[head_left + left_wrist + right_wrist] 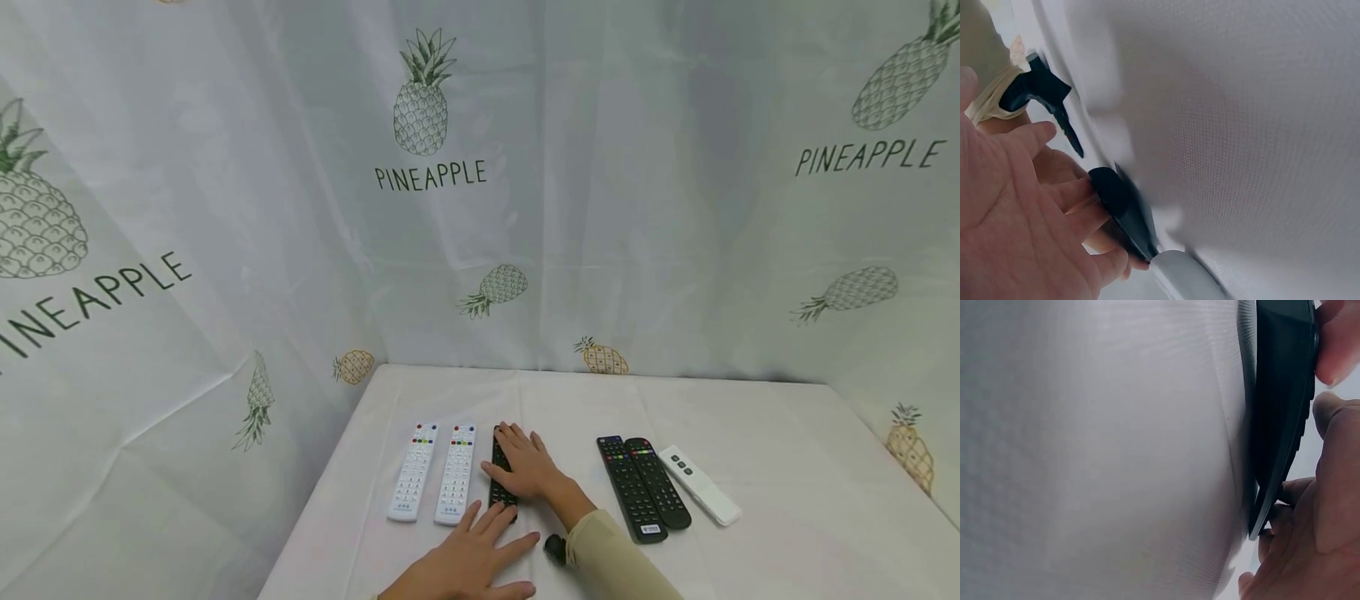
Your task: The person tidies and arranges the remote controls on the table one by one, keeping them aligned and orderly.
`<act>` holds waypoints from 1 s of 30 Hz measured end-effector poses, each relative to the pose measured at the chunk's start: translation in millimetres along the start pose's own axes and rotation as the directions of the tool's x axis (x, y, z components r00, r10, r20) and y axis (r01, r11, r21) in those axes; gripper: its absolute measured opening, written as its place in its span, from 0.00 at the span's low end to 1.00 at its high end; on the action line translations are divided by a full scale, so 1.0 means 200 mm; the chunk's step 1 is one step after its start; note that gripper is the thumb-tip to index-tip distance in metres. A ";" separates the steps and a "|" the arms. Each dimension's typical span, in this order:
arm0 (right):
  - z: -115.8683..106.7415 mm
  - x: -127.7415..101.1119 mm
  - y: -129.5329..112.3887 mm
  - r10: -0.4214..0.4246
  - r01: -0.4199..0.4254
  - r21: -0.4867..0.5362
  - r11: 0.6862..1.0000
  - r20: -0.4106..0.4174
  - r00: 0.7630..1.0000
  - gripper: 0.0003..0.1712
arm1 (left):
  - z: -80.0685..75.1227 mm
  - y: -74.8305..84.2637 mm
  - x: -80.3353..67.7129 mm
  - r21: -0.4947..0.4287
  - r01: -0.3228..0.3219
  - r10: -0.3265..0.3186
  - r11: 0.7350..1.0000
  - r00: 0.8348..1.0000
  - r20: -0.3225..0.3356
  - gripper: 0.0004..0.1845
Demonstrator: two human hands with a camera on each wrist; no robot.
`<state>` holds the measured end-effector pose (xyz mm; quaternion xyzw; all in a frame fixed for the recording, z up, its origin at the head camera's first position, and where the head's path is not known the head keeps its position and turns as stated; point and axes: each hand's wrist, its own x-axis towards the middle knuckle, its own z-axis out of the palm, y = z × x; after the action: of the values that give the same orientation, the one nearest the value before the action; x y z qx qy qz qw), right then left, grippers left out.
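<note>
On the left, a white keypad remote, a second white keypad remote beside it, then the left hand, fingers spread, gripping nothing, at the near end of a black remote on the white table. The right hand rests over its far end, fingers extended, uncurled! Rightward, two more black remotes side by side, then a slim white remote.

The left hand is held palm down with its fingers spread, while the right hand is stretched farther forward from a beige sleeve, fingers extended.
</note>
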<state>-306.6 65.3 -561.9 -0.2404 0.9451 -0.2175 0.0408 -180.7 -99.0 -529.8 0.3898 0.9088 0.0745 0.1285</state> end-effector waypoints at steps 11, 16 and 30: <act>0.01 0.00 0.02 0.004 -0.003 0.012 1.000 -0.020 1.000 0.46 | 0.01 0.01 0.01 -0.008 -0.001 0.001 1.000 1.000 0.008 0.33; 0.02 0.00 0.04 0.006 -0.005 0.021 1.000 -0.030 1.000 0.46 | 0.03 0.00 0.01 0.001 -0.001 0.001 1.000 1.000 0.005 0.33; -0.01 -0.01 0.03 -0.011 0.012 0.050 0.999 -0.014 1.000 0.45 | 0.00 0.03 0.01 0.002 0.000 0.000 1.000 1.000 0.026 0.33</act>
<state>-307.3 71.4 -562.9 -0.2434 0.9382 -0.2430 0.0392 -178.8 -93.7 -529.8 0.3911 0.9071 0.0686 0.1399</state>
